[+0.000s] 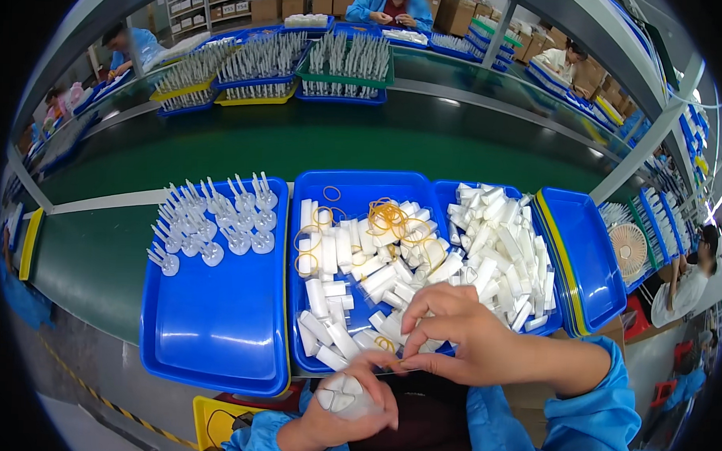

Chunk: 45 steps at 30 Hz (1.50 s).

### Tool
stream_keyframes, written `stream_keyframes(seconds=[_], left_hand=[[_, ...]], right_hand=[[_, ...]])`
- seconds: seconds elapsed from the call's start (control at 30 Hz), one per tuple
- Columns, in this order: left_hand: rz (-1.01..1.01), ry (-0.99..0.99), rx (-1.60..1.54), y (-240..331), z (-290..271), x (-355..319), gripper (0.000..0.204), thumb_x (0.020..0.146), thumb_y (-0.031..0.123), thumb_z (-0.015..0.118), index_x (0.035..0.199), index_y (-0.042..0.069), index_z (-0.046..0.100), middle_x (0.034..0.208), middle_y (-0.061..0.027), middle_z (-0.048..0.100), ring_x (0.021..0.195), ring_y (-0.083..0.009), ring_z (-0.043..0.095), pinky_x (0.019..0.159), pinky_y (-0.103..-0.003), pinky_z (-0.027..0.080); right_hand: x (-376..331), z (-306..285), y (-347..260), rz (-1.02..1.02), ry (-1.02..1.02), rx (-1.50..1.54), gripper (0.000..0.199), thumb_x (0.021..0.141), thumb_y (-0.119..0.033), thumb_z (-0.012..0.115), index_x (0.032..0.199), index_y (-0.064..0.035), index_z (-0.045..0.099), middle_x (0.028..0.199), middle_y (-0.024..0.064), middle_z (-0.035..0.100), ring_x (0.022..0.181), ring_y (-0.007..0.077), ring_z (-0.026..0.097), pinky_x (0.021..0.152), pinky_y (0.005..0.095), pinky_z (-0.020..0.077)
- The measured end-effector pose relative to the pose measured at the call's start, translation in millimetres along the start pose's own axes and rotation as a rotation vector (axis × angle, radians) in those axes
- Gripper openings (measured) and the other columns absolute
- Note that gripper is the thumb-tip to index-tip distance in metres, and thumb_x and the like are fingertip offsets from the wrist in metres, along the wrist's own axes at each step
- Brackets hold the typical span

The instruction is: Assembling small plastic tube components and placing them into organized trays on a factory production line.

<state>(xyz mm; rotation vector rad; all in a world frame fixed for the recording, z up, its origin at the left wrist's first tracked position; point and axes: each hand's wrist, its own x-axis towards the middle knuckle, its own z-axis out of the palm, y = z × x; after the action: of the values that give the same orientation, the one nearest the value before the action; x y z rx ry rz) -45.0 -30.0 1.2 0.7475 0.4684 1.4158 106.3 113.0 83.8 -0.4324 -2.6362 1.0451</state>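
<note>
Here's my left hand (348, 422) curled around a white, round-ended bundle (340, 395), just before the middle blue tray (362, 180)! My right hand (468, 337) meets it at the fingertips, pinching something thin, too blurred to name. Rubber bands (387, 217) top white pieces (328, 254) in that tray; printed labels (228, 9) mark shelf boxes (216, 14) beyond.

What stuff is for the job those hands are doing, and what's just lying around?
Probably for the job:
left hand, holding a whitish bundle
right hand, pinched shut beside it
white pieces and rubber bands in the middle tray
maybe clear stemmed pieces in the left tray

Seemingly lying about:
stacked trays at right
round beige grille
yellow tray, far left
</note>
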Motion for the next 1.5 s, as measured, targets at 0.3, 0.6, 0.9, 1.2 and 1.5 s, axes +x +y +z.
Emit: stream_keyframes(seconds=[0.3,0.6,0.9,1.2,1.5], left_hand=[[0.083,-0.114,0.159,-3,2,1,0.065,0.073,-0.005,0.064,0.124,0.005,0.024,0.081,-0.0092,0.048,0.063,-0.0159,0.051,0.059,-0.027,0.044],[0.07,0.167,0.708,-2,20,22,0.111,0.071,-0.008,0.062,0.135,0.013,-0.027,0.08,-0.0061,0.049,0.067,-0.0106,0.051,0.061,-0.024,0.043],[0.465,0.12,0.729,-17,17,24,0.118,0.07,-0.006,0.066,0.132,0.017,-0.032,0.081,-0.0102,0.049,0.066,-0.015,0.053,0.058,-0.025,0.044],[0.703,0.029,1.482,-28,12,45,0.09,0.068,0.009,0.073,0.133,0.003,0.01,0.084,-0.0143,0.053,0.063,-0.0273,0.058,0.046,-0.032,0.045],[0.738,0.146,1.341,-32,27,44,0.095,0.068,-0.002,0.067,0.137,0.016,0.003,0.124,-0.0237,0.033,0.103,-0.0359,0.051,0.071,-0.036,0.049]], right_hand=[[-47,15,26,-0.067,0.037,1.683,0.037,0.092,-0.03,0.036,0.092,0.0024,0.053,0.057,0.0074,0.049,0.059,0.0193,0.051,0.079,0.0403,0.0388],[-40,16,-40,-0.398,-0.397,0.375,0.027,0.079,-0.024,0.064,0.097,-0.0036,0.064,0.077,0.0066,0.062,0.067,0.0234,0.059,0.07,0.0362,0.0377],[-68,38,8,0.16,0.09,1.517,0.042,0.089,-0.006,0.046,0.131,-0.0021,0.04,0.116,0.0197,0.055,0.087,0.0265,0.064,0.065,0.0268,0.0514],[-51,38,-1,0.019,0.374,0.153,0.047,0.062,-0.015,0.08,0.104,-0.0054,0.062,0.098,0.0096,0.064,0.076,0.0162,0.064,0.056,0.0228,0.0516],[-60,39,1,0.094,0.615,0.258,0.037,0.06,-0.013,0.08,0.091,-0.0077,0.061,0.091,0.0062,0.057,0.07,0.0145,0.06,0.053,0.024,0.049]])
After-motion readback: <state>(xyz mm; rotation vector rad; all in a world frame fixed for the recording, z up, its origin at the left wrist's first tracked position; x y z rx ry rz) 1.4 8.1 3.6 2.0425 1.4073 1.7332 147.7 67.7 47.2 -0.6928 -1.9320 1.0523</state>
